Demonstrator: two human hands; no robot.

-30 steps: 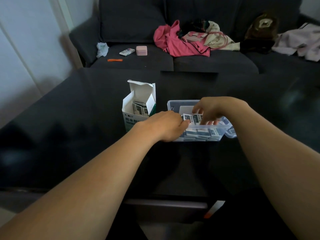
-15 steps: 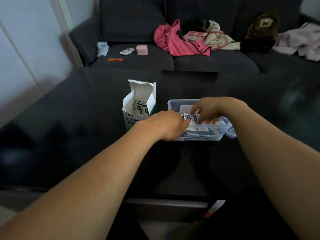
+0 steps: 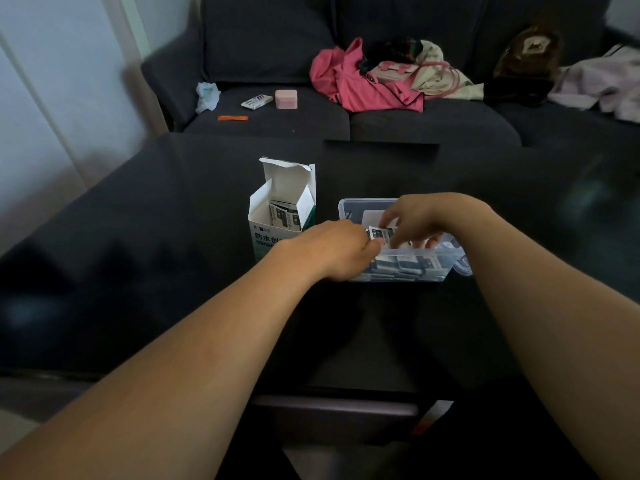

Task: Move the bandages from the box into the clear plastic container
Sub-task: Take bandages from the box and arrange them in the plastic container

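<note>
Left hand [image 3: 332,249] covers the near-left corner of the clear container [image 3: 360,204] and part of the box [image 3: 277,233] front, so the printed text is cut short. Its fingertips are hidden; whether they pinch the bandage [image 3: 381,233] can't be told. Right hand [image 3: 420,216] hides the container's middle and the far end of that bandage. Packets left in the box beyond the left hand are too small to count. Stack under both hands is blurred thru the wall. Both forearms run off the bottom edge.
</note>
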